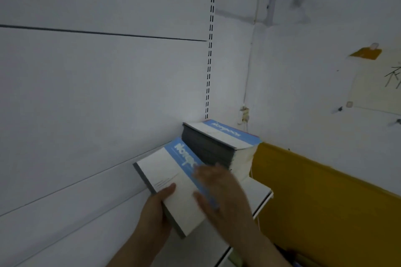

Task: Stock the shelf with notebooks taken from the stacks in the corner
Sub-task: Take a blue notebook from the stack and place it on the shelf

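1. Head view, progress: two stacks of notebooks sit on the white shelf (pixel 263 196) in the corner. The taller stack (pixel 219 147) stands against the back wall, and the lower stack (pixel 173 182) lies just in front of it, touching its dark page edges. Whether these are source stacks or stocked ones I cannot tell, so how much is left is unclear. I judge this a pick-up or squaring-up moment.

2. Head view, grip: the left hand (pixel 156 210) holds the lower stack at its near left corner, thumb curled on top of the cover and fingers hidden underneath. The right hand (pixel 217 188) is motion-blurred and lies over the blue band of the top cover with fingers roughly straight; it appears to press rather than clasp.

3. Head view, orientation: the lower stack lies flat, cover up. Its long axis runs from the near right toward the far left wall, and the blue title band runs along its right side.
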Demonstrator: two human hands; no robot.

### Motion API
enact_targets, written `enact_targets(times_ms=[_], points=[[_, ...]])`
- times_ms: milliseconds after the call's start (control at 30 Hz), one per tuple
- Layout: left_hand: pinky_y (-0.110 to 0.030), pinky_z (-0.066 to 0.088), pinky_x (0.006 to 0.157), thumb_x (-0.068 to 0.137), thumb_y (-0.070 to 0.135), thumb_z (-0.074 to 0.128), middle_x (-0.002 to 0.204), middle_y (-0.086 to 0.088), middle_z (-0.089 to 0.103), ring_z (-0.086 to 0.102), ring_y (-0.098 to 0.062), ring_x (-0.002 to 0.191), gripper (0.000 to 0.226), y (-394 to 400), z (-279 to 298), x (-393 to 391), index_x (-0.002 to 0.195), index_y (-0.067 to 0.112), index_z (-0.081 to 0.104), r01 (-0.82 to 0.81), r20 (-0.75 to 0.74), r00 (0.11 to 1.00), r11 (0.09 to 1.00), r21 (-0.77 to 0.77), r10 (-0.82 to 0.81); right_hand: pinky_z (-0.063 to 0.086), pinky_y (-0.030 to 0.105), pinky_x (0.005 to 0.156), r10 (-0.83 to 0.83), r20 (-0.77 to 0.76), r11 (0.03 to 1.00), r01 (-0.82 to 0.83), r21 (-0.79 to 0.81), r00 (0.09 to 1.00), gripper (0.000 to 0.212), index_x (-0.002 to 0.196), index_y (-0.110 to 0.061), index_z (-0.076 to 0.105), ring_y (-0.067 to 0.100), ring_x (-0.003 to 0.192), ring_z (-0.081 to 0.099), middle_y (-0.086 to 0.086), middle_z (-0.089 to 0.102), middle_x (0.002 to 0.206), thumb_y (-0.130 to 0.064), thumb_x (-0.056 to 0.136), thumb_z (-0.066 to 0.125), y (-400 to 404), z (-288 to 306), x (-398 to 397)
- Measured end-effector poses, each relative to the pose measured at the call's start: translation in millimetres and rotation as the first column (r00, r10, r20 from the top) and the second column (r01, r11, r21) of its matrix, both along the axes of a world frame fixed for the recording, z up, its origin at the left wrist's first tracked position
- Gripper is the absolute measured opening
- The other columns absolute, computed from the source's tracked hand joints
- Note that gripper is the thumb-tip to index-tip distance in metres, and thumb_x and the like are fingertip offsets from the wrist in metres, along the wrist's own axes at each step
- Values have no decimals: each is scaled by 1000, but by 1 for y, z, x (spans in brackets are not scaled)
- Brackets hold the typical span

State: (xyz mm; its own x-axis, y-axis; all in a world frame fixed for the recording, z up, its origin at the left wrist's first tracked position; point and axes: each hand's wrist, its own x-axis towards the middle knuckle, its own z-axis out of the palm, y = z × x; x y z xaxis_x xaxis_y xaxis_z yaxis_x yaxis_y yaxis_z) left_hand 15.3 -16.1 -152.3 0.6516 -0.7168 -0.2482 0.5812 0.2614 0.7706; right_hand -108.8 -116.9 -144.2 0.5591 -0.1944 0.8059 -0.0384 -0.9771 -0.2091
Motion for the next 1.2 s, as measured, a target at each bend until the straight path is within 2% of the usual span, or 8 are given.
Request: enact_targets(times_ms=[167,233,333,533,800,1000,1133,1200], points=[[-59,53,85,86,11,62,105,-25,71,66,-46,97,33,6,-8,-9,118,5,62,102,-34,995,981,164,-98,8,38,122,-404,-181,908,417,43,897,71,150,-19,32,15,144,25,-1,34,154,-58,93,44,-50,59,4],[-60,51,89,88,12,61,106,-24,71,66,-45,99,34,6,-9,-9,120,4,62,85,-28,996,983,160,-82,-3,32,121,-426,-293,884,463,65,856,55,139,-18,49,16,134,45,3,53,141,-52,96,46,-64,55,4],[-52,54,84,94,21,58,96,-20,74,69,-40,92,27,5,-8,-11,115,5,64,34,20,999,988,151,-37,16,35,119,-435,-81,895,440,69,897,27,109,-12,71,18,102,68,6,74,105,-29,98,52,-58,45,4],[-44,53,83,87,67,41,103,-15,74,70,-33,95,64,0,-3,-9,114,15,67,19,-1,1000,999,-36,-19,47,29,96,-289,145,939,309,-149,946,33,113,-11,71,12,97,67,3,72,109,-31,98,49,3,30,-9],[-45,53,90,95,48,49,112,-18,71,68,-33,101,49,5,1,7,122,10,64,-16,-26,1000,989,-147,13,48,24,61,-172,-419,973,87,-214,891,45,105,-30,66,9,84,65,-11,71,93,-58,97,31,41,11,6],[-42,59,68,90,11,58,107,-19,72,71,-34,92,34,2,-12,10,123,5,61,40,57,998,999,-28,-38,41,43,107,-71,-663,950,-152,-273,745,37,120,-23,65,18,115,59,-1,66,124,-40,102,37,21,40,3],[-46,54,78,90,11,59,111,-21,70,66,-39,101,33,1,-21,10,122,5,60,39,34,999,999,16,-39,42,45,106,-297,-183,952,277,-126,937,40,128,-20,59,19,120,55,-1,59,134,-40,94,51,-26,55,-2],[-46,54,77,90,12,58,107,-20,71,66,-39,99,30,2,-25,8,119,5,61,48,-12,999,999,23,-47,26,41,117,-423,-235,900,436,3,875,63,147,-19,38,18,137,38,0,40,151,-50,94,51,-55,57,-7]])
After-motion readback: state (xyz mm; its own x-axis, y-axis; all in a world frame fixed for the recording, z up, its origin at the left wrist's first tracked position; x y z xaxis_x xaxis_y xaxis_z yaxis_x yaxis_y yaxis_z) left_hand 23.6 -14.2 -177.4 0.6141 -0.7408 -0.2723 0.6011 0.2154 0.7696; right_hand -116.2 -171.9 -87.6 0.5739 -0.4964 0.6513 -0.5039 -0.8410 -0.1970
